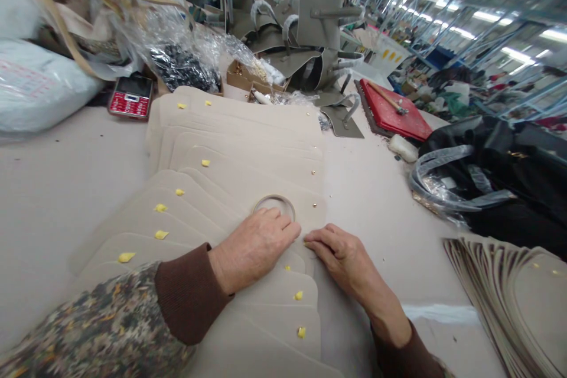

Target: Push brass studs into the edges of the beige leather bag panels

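1. Panels (248,130): fanned, overlapping, on bench (57,189); number not countable.
2. Right hand (343,254): fingers apparently clamped on one yellowish scrap (306,243) beside the panels' edge. Left hand (254,245): at one ring (274,196); whether its fingers grip cannot be told.
3. Step, judged: positioning the scrap; next move calls for a steady pinch.
4. Tabs (160,208): ten visible. Studs (315,205): four. Phone (130,97): one.

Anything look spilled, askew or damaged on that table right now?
Nothing looks plainly damaged. Small dark specks dot the bare tabletop at left, like stray debris. A phone with red keys lies beside the overlapping beige panels, seemingly out of place among workpieces.
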{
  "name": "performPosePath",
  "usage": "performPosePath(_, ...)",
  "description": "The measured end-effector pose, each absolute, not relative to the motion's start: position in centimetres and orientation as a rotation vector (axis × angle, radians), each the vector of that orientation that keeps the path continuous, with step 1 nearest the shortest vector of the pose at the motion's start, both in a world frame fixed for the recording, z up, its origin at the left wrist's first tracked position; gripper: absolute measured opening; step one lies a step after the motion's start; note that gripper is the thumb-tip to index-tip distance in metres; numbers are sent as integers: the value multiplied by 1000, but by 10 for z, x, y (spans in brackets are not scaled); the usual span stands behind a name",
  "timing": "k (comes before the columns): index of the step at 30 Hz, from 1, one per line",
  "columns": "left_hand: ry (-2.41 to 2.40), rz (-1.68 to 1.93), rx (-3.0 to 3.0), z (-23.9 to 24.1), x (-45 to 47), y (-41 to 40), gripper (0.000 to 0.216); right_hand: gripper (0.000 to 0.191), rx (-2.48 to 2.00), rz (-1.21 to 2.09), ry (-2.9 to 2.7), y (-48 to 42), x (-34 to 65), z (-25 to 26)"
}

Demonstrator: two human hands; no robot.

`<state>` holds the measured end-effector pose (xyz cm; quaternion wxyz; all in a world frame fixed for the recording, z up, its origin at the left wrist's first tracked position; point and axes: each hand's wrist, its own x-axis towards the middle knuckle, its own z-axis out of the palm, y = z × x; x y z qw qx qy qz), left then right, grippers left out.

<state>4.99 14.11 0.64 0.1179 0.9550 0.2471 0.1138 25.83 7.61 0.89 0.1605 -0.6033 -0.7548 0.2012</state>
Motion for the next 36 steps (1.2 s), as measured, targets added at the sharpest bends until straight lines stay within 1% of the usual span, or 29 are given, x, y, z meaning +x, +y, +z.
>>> performPosePath(4, 728, 310, 2779, 9, 49, 140, 11, 14, -1796, 643, -2271, 84, 258, 18)
performPosePath(12, 731, 310, 2783, 9, 49, 136, 11, 14, -1771, 760, -2219, 79, 250, 26)
performPosePath(16, 751, 349, 2769, 5, 48, 138, 12, 16, -1642, 699, -2097, 69, 247, 28)
performPosePath(20, 748, 376, 2746, 5, 48, 139, 10, 23, -1485, 883, -2176, 60, 239, 28)
performPosePath(23, 746, 365, 2735, 8, 47, 139, 9, 27, -1536, 862, -2257, 57, 230, 28)
performPosePath(26, 745, 349, 2725, 11, 48, 138, 9, 27, -1563, 872, -2269, 59, 227, 29)
performPosePath(29, 752, 334, 2741, 12, 48, 138, 11, 24, -1551, 830, -2122, 66, 238, 24)
performPosePath(32, 744, 375, 2756, 11, 48, 139, 15, 19, -1627, 605, -1831, 74, 256, 15)
performPosePath(34, 731, 501, 2689, 10, 47, 141, 16, 17, -1677, 547, -1653, 77, 264, 12)
performPosePath(36, 696, 658, 2572, 10, 47, 142, 15, 17, -1678, 590, -1546, 78, 265, 13)
